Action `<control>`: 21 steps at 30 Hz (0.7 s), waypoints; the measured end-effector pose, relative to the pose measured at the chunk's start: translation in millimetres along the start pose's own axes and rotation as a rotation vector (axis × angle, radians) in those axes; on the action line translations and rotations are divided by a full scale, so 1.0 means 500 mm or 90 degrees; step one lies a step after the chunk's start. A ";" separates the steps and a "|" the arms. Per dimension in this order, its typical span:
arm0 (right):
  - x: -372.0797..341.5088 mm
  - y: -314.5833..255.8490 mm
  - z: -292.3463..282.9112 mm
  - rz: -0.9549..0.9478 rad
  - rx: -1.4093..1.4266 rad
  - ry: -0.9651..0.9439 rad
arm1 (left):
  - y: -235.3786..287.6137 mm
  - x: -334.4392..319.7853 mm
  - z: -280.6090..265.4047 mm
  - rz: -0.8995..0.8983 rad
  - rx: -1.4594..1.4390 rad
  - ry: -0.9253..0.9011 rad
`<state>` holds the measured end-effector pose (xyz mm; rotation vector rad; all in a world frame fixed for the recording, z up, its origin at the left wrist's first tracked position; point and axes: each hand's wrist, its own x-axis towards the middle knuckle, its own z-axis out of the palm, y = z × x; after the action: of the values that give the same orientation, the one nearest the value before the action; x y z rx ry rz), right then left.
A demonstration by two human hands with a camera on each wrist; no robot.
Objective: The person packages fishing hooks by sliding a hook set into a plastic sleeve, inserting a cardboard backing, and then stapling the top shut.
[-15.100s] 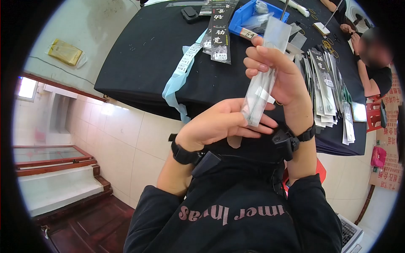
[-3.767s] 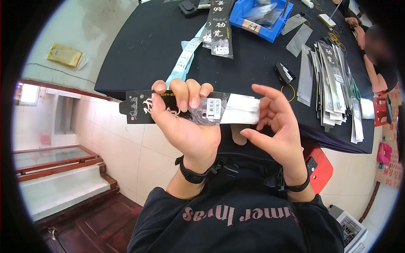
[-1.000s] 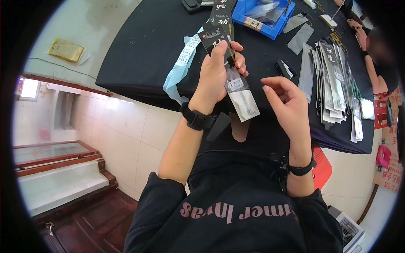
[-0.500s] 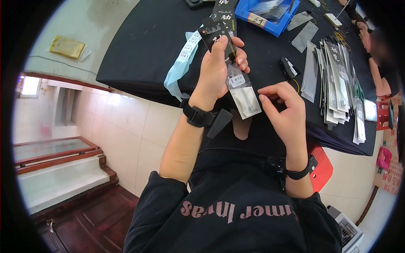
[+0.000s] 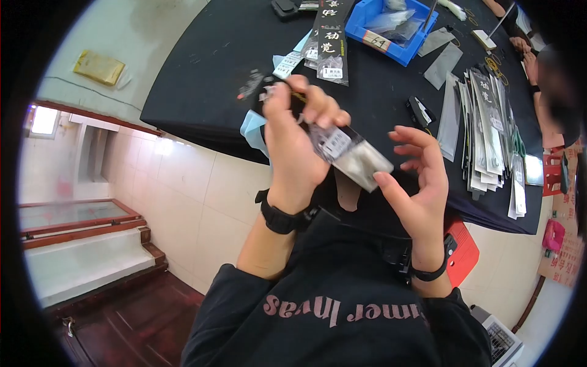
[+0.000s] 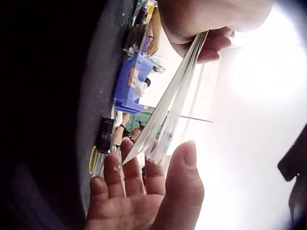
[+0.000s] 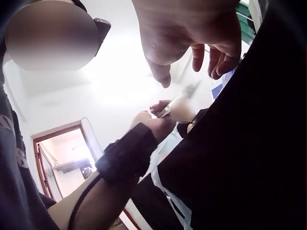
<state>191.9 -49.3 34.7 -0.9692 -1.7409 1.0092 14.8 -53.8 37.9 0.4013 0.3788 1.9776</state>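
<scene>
My left hand [image 5: 292, 147] grips a flat retail packet [image 5: 359, 160] by its black header card, fingers curled over the front. A white label with a "1" sits midway along it, and a white insert shows through the clear sleeve at the lower right end. Motion blurs both ends. In the left wrist view the packet [image 6: 168, 103] appears nearly edge-on, its sleeve layers spread slightly. My right hand [image 5: 423, 186] is beside that end with fingers spread and loosely bent, thumb tip right at the packet's corner. In the right wrist view the right hand [image 7: 192, 36] has its fingers apart.
Black-carded packets [image 5: 333, 49] lie at the back, by a blue label strip [image 5: 252, 131]. Right of them stands a blue bin [image 5: 396, 54] of clear bags. A small black stapler [image 5: 420, 111], clear sleeves [image 5: 449, 119] and a packet stack [image 5: 483, 147] lie further right. Another person sits there.
Earlier my hands held a clear sleeve, later the black-carded packet. Since half a second ago the packet has tilted flatter and moved nearer me, and my right fingers have spread.
</scene>
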 end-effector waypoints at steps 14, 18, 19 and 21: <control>0.021 0.018 0.018 0.213 0.343 -0.176 | -0.007 -0.016 -0.002 -0.229 0.177 -0.146; 0.019 0.022 0.020 0.192 0.298 -0.144 | -0.012 -0.011 -0.003 -0.269 0.131 -0.115; 0.019 0.024 0.020 0.185 0.287 -0.136 | -0.013 -0.010 -0.009 -0.267 0.130 -0.115; 0.019 0.034 0.019 0.171 0.261 -0.136 | -0.017 -0.005 -0.026 -0.257 0.075 -0.171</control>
<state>183.5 -36.6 19.4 -0.8640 -1.5054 1.6208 16.8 -53.6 22.2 0.6070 0.3730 1.4915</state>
